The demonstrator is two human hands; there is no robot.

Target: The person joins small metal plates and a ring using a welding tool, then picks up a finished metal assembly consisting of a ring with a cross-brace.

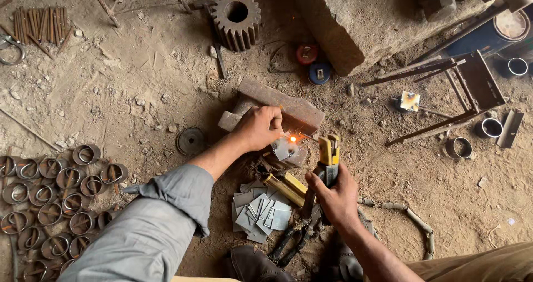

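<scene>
Beside the block (280, 111), the left hand (256, 127) pinches a small plate (285, 148). The right hand (336, 196), fingers wrapped tight, holds the welder (328, 158). Best keep the rod's glowing tip (292, 139) steady.

Dusty dirt floor (139, 87), stone block (355, 21), daylight
</scene>
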